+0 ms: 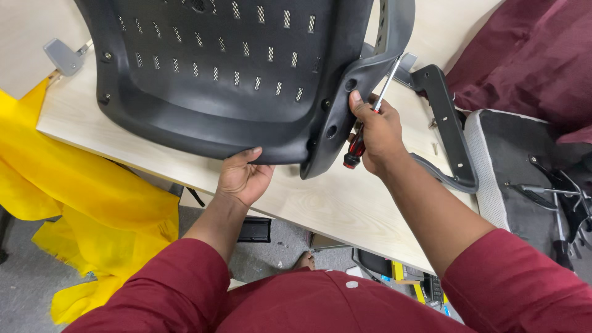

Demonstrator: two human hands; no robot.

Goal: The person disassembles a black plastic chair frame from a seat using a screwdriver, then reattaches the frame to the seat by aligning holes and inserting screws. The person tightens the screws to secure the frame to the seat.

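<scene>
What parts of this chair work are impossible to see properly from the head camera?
- Screwdriver tip: hidden behind the black armrest bracket, so no screw shows.
- Seat shell: its far part is cut off by the top edge.
- Left hand fingers: curled under the shell's rim, mostly out of sight.
- Right hand palm: faces away; only the grip's red-black end shows.
- Metal chair base parts: cut off by the right edge.

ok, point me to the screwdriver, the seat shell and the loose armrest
screwdriver point(356, 151): head view, red and black handle below the right hand point(377, 132).
seat shell point(209, 80): head view, perforated black underside.
armrest point(445, 117): head view, black upright lying on the table point(333, 197).
</scene>
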